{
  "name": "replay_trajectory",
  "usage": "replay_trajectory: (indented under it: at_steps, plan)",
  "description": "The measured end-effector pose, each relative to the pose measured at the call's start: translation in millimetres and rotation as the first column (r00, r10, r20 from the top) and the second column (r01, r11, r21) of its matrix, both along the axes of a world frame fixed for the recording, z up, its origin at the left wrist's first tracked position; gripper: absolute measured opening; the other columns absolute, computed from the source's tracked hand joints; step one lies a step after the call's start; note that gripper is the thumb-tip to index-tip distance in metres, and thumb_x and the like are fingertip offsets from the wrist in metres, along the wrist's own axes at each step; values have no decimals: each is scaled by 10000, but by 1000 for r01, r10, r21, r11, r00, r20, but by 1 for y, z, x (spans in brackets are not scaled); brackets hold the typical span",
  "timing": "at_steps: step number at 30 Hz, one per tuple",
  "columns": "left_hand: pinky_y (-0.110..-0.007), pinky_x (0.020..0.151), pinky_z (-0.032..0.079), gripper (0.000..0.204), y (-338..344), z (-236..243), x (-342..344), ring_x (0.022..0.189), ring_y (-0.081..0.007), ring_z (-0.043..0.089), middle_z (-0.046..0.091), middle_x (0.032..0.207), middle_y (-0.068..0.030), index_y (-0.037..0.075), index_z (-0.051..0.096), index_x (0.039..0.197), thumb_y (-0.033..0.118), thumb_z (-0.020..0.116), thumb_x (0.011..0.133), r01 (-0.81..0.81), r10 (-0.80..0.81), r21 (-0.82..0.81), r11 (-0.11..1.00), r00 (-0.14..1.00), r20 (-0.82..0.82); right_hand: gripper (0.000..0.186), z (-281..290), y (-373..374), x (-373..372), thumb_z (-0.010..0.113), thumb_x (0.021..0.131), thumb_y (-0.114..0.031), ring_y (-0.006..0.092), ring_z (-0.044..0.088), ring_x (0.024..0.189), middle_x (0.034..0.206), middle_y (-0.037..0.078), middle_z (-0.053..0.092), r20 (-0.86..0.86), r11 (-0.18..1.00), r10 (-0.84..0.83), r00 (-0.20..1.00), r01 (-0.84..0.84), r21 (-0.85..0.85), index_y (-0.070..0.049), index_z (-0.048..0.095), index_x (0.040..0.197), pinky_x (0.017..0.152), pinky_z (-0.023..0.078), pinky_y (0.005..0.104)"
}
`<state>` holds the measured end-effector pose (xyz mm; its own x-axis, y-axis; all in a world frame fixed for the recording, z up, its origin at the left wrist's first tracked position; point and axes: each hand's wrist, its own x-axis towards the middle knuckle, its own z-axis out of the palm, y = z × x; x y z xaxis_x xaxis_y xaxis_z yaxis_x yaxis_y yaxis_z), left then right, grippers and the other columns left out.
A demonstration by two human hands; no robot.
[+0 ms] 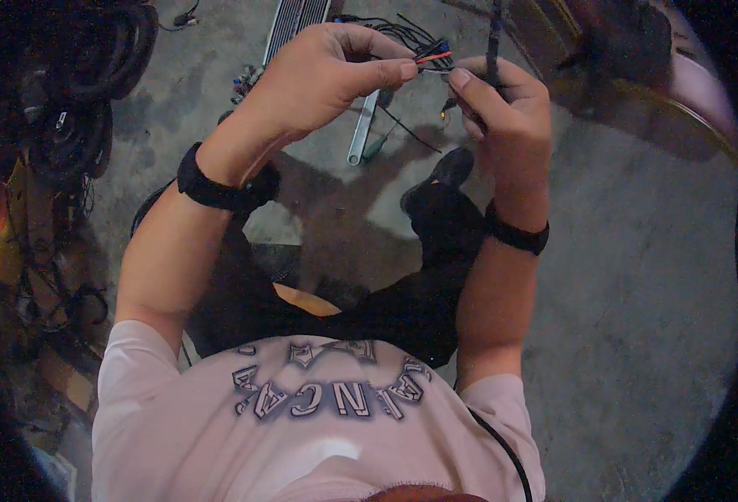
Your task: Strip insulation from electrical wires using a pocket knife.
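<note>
Near the top of the head view, several thin wires (434, 58), red, white and dark, stretch between my two hands. My left hand (339, 67) pinches their left ends between thumb and fingertips. Just to the right, my right hand (503, 100) grips the wires with thumb and forefinger, its other fingers curled beneath. A dark cable (493, 38) runs upward from my right hand. Whether the wires join that cable is hidden by the fingers. Behind the hands, a bundle of black cables (385, 31) lies on the floor.
Below the hands, a flat metal wrench (364, 134) lies on the concrete floor beside a green-handled tool (375, 149). A ridged metal panel (298, 21) stands at the top. Dark coils and clutter (59, 125) fill the left side. My shoe (452, 170) rests near the middle.
</note>
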<state>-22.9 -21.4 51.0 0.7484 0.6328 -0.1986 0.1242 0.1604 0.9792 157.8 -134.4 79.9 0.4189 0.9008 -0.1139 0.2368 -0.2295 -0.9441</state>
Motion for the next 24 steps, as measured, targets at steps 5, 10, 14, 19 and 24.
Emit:
replay_trajectory:
  at_steps: [5, 10, 14, 19, 24]
  plan:
    - [-238, 702, 452, 258, -1, 1, -2, 774, -79, 573, 662, 839, -4, 19, 704, 978, 248, 727, 860, 104, -105, 153, 983, 994, -6, 215, 3, -3, 4, 661, 822, -241, 60, 510, 595, 675, -6, 611, -34, 992, 69, 997, -72, -100, -36, 714, 858, 538, 407, 242]
    - [-262, 804, 455, 224, -2, 10, -3, 863, -97, 579, 661, 887, 1, 36, 695, 958, 239, 721, 866, 167, -169, 221, 961, 986, -7, 189, 4, -4, 2, 688, 804, -239, 39, 447, 525, 650, -42, 568, -71, 994, 81, 994, -85, -61, -61, 704, 866, 466, 330, 226]
    - [-267, 817, 450, 211, -4, 13, -2, 876, -100, 577, 654, 874, 7, 40, 691, 946, 234, 717, 868, 179, -192, 143, 973, 978, 79, 168, 6, -3, 4, 701, 806, -188, 22, 464, 519, 661, -44, 579, -332, 993, 54, 942, -85, -80, -58, 689, 912, 448, 326, 197]
    - [-253, 779, 450, 237, -6, 17, 0, 857, -94, 575, 652, 869, 15, 47, 696, 947, 264, 730, 857, 174, -182, 81, 981, 978, 104, 186, 7, -5, 9, 702, 802, -152, 25, 498, 529, 686, -21, 612, -437, 990, 109, 893, -138, -35, -21, 673, 931, 451, 344, 174]
    - [-233, 692, 452, 261, -7, 17, 1, 793, -71, 571, 651, 867, 26, 65, 701, 975, 296, 731, 858, 170, -173, 81, 982, 984, 39, 208, 6, -7, 13, 700, 804, -139, 33, 511, 532, 709, 2, 635, -494, 989, 137, 859, -149, 16, -4, 671, 960, 457, 345, 164]
